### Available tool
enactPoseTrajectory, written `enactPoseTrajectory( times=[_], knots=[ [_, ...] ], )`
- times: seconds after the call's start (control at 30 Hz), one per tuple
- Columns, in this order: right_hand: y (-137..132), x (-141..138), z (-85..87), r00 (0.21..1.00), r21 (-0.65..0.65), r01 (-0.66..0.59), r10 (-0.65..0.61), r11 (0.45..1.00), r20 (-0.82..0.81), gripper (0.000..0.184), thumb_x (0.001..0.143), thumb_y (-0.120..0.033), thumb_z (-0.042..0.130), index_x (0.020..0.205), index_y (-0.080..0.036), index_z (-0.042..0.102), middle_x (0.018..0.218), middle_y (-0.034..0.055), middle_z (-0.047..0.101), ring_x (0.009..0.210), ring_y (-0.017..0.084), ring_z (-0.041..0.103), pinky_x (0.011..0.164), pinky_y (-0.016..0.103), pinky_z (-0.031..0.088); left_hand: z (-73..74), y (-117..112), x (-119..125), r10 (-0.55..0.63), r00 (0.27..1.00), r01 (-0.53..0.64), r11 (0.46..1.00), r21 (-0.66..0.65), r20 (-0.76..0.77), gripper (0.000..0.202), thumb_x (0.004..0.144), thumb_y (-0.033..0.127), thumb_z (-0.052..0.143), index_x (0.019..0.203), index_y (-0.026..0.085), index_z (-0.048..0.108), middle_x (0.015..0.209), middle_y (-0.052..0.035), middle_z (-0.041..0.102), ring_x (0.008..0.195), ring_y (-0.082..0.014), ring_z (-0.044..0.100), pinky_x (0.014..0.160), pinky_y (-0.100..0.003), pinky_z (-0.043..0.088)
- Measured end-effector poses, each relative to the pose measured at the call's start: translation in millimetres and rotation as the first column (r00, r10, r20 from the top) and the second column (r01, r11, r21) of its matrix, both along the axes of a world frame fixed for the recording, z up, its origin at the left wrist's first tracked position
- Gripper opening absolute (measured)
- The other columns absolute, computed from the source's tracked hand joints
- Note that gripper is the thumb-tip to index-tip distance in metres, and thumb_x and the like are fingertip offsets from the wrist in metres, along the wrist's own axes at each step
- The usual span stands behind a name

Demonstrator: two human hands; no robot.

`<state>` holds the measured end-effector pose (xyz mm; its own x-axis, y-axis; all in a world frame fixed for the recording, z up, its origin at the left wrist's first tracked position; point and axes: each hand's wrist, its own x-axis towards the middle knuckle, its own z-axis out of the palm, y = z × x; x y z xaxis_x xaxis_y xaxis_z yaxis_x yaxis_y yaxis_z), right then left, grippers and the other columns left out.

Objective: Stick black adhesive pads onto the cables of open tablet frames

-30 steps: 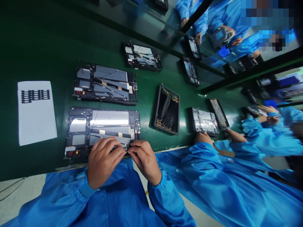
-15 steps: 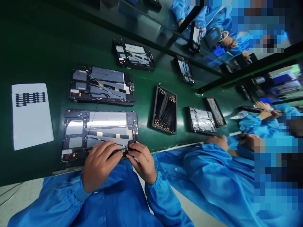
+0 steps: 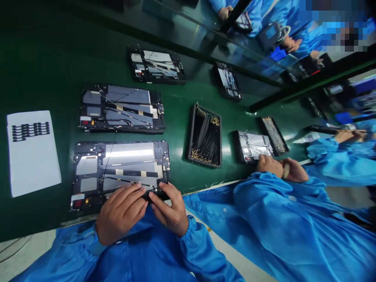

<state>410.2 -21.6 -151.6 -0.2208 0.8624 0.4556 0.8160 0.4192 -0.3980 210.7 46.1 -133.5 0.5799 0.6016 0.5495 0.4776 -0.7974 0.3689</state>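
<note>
An opened tablet (image 3: 129,152) lies in front of me, with silver battery panels, black boards, tape strips and thin cables showing. My left hand (image 3: 122,211) is over its near edge, fingers bent and drawn together. From the right, my right hand (image 3: 170,207) meets it at that edge, thumb and fingers curled close to the near right corner. The fingertips nearly touch, and whatever small part they pinch is hidden. Just behind lies a second opened tablet (image 3: 126,105). A tray (image 3: 191,133) of thin black cables with gold-coloured ends stands to the right.
White paper (image 3: 35,168) with black stickers (image 3: 31,131) lies left. More opened tablets (image 3: 158,64) (image 3: 227,80) (image 3: 254,144) and a narrow tray (image 3: 273,135) are farther off. A co-worker's hands (image 3: 270,166) are at right. A dark frame post (image 3: 273,102) crosses behind.
My hands have shifted slightly along the tablet's near edge, the right fingers moving left from the corner. The view has tilted a little. The co-worker's hands have come nearer the right-hand tablet.
</note>
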Motion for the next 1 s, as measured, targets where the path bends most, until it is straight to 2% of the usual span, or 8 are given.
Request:
enactPoseTrajectory(
  times=[0.17, 0.27, 0.33, 0.5, 0.63, 0.73, 0.83, 1.0],
  knots=[
    [-2, 2, 3.3, 0.998, 0.009, -0.03, 0.03, 1.0, -0.05, 0.051, 0.093, -0.014, 0.061, 0.143, -0.021, 0.054, 0.134, 0.0171, 0.061, 0.127, 0.029, 0.06, 0.101, 0.051, 0.057, 19.5, -1, -19, 0.031, 0.997, -0.035, 0.998, -0.057, -0.075, 0.028, 0.088, 0.019, 0.07, 0.115, 0.018, 0.063, 0.127, -0.0116, 0.07, 0.128, -0.0283, 0.061, 0.112, -0.045, 0.049],
    [0, 2, 8.6, 0.988, -0.06, 0.094, -0.101, 0.994, -0.115, 0.052, 0.093, -0.017, 0.063, 0.143, -0.026, 0.054, 0.153, 0.0181, 0.045, 0.139, 0.034, 0.048, 0.103, 0.059, 0.053, 27.3, 3, -55, 0.287, 0.934, -0.32, 0.936, -0.143, -0.211, 0.063, 0.092, 0.042, 0.064, 0.148, 0.019, 0.045, 0.159, -0.0187, 0.039, 0.143, -0.0429, 0.041, 0.112, -0.065, 0.043],
    [3, 4, 9.4, 0.978, -0.109, 0.159, -0.172, 0.981, -0.122, 0.055, 0.095, -0.019, 0.063, 0.147, -0.025, 0.05, 0.158, 0.0199, 0.037, 0.142, 0.037, 0.044, 0.101, 0.061, 0.053, 24.6, 4, -80, 0.393, 0.872, -0.461, 0.859, -0.223, -0.292, 0.076, 0.093, 0.053, 0.057, 0.158, 0.024, 0.03, 0.166, -0.0175, 0.024, 0.142, -0.0477, 0.042, 0.103, -0.068, 0.05],
    [0, 6, 5.1, 0.989, -0.071, 0.124, -0.129, 0.99, -0.075, 0.05, 0.098, -0.018, 0.058, 0.147, -0.023, 0.052, 0.149, 0.0197, 0.051, 0.126, 0.034, 0.06, 0.093, 0.052, 0.061, 6.6, -10, -111, 0.408, 0.862, -0.486, 0.834, -0.262, -0.301, 0.064, 0.095, 0.038, 0.056, 0.156, 0.039, 0.034, 0.166, -0.0062, 0.028, 0.132, -0.0381, 0.057, 0.09, -0.05, 0.064],
    [-1, 11, 17.4, 0.991, 0.039, 0.099, -0.095, 0.994, -0.096, 0.051, 0.096, -0.015, 0.058, 0.146, -0.022, 0.054, 0.149, 0.0194, 0.051, 0.125, 0.035, 0.061, 0.09, 0.047, 0.063, 17.6, -17, -117, 0.418, 0.873, -0.466, 0.866, -0.181, -0.251, 0.062, 0.093, 0.033, 0.059, 0.151, 0.042, 0.042, 0.162, 0.0001, 0.038, 0.12, -0.0309, 0.067, 0.08, -0.037, 0.067],
    [32, 18, 33.2, 0.988, 0.054, 0.1, -0.093, 0.993, -0.122, 0.051, 0.097, -0.017, 0.059, 0.147, -0.024, 0.053, 0.151, 0.0174, 0.049, 0.13, 0.034, 0.058, 0.097, 0.05, 0.06, 42.2, 18, -115, 0.417, 0.891, -0.445, 0.88, -0.167, -0.177, 0.055, 0.094, 0.039, 0.059, 0.147, 0.038, 0.049, 0.163, -0.0009, 0.035, 0.131, -0.0316, 0.059, 0.096, -0.041, 0.061],
    [98, 23, 35.1, 0.973, 0.079, 0.1, -0.081, 0.992, -0.215, 0.047, 0.098, -0.021, 0.061, 0.145, -0.027, 0.056, 0.152, 0.0146, 0.05, 0.133, 0.031, 0.056, 0.105, 0.051, 0.054, 54.4, 87, -104, 0.396, 0.915, -0.402, 0.894, -0.197, -0.071, 0.052, 0.093, 0.046, 0.061, 0.142, 0.032, 0.055, 0.165, -0.0037, 0.031, 0.142, -0.0325, 0.047, 0.113, -0.046, 0.046],
    [186, 30, 7.5, 0.931, -0.017, 0.108, -0.107, 0.994, -0.348, 0.036, 0.097, -0.033, 0.063, 0.131, -0.026, 0.068, 0.146, 0.0149, 0.056, 0.132, 0.031, 0.057, 0.109, 0.052, 0.05, 29.7, 174, -90, 0.422, 0.904, -0.419, 0.846, -0.329, -0.066, 0.057, 0.087, 0.05, 0.065, 0.136, 0.021, 0.062, 0.162, -0.0138, 0.035, 0.143, -0.0337, 0.046, 0.118, -0.046, 0.039]
  ],
)
